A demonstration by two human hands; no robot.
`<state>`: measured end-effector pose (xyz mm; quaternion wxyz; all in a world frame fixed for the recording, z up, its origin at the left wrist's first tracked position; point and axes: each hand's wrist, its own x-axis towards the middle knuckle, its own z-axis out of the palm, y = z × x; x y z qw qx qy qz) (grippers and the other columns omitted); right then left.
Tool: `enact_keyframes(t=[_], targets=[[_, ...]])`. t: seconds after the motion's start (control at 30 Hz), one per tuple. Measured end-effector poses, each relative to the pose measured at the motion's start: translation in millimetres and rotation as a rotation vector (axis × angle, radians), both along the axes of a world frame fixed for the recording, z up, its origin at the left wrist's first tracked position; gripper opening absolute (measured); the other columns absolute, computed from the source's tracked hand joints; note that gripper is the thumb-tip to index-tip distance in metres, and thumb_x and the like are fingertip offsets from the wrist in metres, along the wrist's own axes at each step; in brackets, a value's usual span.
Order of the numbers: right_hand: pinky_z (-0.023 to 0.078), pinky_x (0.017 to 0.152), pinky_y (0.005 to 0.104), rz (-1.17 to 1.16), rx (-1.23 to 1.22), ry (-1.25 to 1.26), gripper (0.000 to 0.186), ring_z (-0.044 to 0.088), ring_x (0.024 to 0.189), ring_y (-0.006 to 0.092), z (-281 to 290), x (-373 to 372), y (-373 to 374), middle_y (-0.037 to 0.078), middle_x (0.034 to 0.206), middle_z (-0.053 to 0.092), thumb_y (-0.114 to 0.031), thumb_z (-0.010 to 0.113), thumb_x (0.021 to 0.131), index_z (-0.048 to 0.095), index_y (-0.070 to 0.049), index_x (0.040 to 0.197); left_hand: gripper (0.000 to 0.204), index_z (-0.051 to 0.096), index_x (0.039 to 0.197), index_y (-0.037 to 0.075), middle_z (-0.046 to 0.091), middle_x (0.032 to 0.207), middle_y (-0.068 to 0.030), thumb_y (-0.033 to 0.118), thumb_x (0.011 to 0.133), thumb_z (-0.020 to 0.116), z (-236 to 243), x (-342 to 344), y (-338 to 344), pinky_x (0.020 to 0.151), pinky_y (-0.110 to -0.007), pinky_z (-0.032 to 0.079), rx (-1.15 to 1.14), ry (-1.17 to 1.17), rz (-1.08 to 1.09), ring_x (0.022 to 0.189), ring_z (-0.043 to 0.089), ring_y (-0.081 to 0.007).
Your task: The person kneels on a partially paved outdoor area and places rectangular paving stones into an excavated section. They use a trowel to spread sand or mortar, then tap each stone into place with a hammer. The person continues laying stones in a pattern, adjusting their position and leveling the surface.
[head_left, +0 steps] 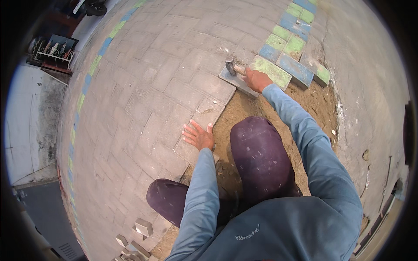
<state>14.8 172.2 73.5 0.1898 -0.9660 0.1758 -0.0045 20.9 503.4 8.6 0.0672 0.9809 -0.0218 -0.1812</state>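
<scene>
My right hand (256, 80) is wrapped round the wooden handle of a hammer (230, 66). Its metal head is at a blue-grey paving block (238, 82) on the edge of the laid paving; I cannot tell whether the two touch. Flat on a grey paving block near the paving's edge lies my left hand (199, 136), its fingers spread and nothing in it. To the right of the hammer are a green-painted block (271, 71) and a blue-painted block (296, 69). Bare sand (244, 106) borders these blocks on the near side.
Several loose block pieces (143, 227) lie at the lower left. A concrete strip (370, 108) runs along the right of the sand. Grey paving (143, 100) with a blue and green painted line (81, 102) spreads left. Beyond it stand a white wall (30, 122) and a rack (55, 52).
</scene>
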Motion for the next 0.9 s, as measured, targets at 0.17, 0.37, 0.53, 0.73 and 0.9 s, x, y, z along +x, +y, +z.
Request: enact_keyframes(t=[0.17,0.37,0.53,0.73,0.9], targets=[[0.054,0.073,0.0596,-0.1,0.048,-0.026,0.029,0.068,0.087,0.0499,-7,-9,25,0.032,0.093,0.069,-0.031,0.053,0.103,0.046,-0.004,0.113,0.099,-0.005,0.164,0.007,-0.011,0.168,-0.0296,0.068,0.101,0.041,-3,-3,5,0.121,-0.064,-0.012,-0.039,-0.013,0.024,0.153,-0.015,-0.0507],[0.052,0.085,0.0585,-0.011,0.056,-0.005,0.037,0.066,0.094,0.0537,-36,14,-11,0.037,0.099,0.067,-0.033,0.054,0.102,0.048,0.001,0.114,0.098,-0.004,0.165,0.008,-0.011,0.169,-0.027,0.068,0.101,0.04,15,7,-3,0.121,-0.062,-0.011,-0.067,0.038,0.043,0.154,-0.015,-0.0485],[0.051,0.056,0.0446,-0.237,0.494,-0.09,0.035,0.062,0.062,0.031,-44,6,0,0.016,0.077,0.062,-0.039,0.057,0.103,0.051,-0.005,0.102,0.095,-0.001,0.165,0.008,-0.008,0.169,-0.0264,0.059,0.101,0.049,26,14,12,0.124,-0.06,-0.006,-0.112,0.105,-0.009,0.155,-0.011,-0.0476],[0.034,0.046,0.0267,-0.506,1.367,-0.175,0.029,0.044,0.052,0.0071,-48,-107,13,-0.004,0.069,0.048,-0.037,0.065,0.101,0.052,-0.013,0.09,0.071,0.029,0.16,0.004,0.028,0.164,-0.0259,0.043,0.104,0.049,63,-35,-20,0.121,-0.047,0.031,-0.36,0.342,-0.27,0.152,0.03,-0.0391],[0.031,0.047,0.0276,-0.688,1.273,-0.485,0.026,0.036,0.051,0.0064,-58,-237,-47,-0.007,0.067,0.041,-0.033,0.063,0.103,0.051,-0.014,0.089,0.068,0.031,0.159,0.003,0.039,0.159,-0.0235,0.044,0.106,0.046,111,-100,-59,0.121,-0.045,0.032,-0.581,0.639,-0.522,0.147,0.039,-0.0389]])
